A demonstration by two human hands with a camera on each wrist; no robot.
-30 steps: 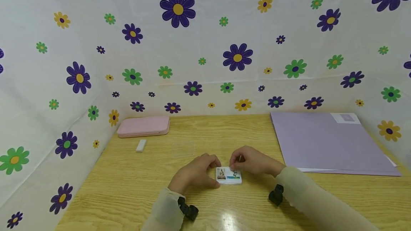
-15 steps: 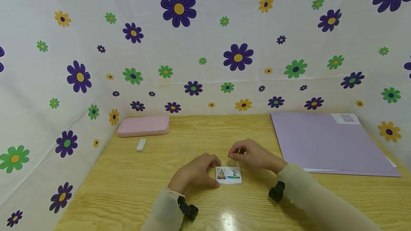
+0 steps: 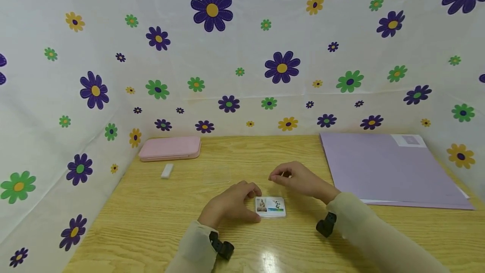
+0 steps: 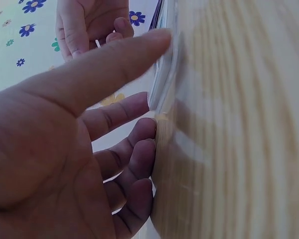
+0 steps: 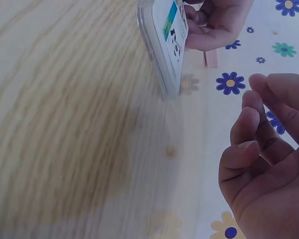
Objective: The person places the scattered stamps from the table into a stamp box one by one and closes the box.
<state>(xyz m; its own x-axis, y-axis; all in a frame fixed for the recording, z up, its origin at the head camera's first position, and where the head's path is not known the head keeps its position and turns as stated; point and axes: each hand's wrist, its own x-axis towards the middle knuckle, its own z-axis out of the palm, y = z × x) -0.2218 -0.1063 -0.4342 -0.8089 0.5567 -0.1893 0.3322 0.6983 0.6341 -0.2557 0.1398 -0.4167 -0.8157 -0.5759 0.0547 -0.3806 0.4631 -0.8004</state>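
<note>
Card case [image 3: 270, 207]: left grip [image 3: 233, 204] pinches its left end; right grip [image 3: 298, 179] curls loosely nearby.

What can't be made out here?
- Head: details of the label on the purple folder, too small.
- Head: the closed pink case hides any contents.
- Left wrist: the white case, its printed face nearly edge-on.
- Right wrist: the white case's far end, cut off by the top edge.

right hand [image 5: 271, 169], fingers bent, hovers apart from 1 white printed case [image 5: 162, 50], clear along its rim, lying on the wood-grain table [image 5: 55, 129]; at its far end, left hand [image 5: 224, 22] touches it, flowered cloth [image 5: 259, 45] behind!
</note>
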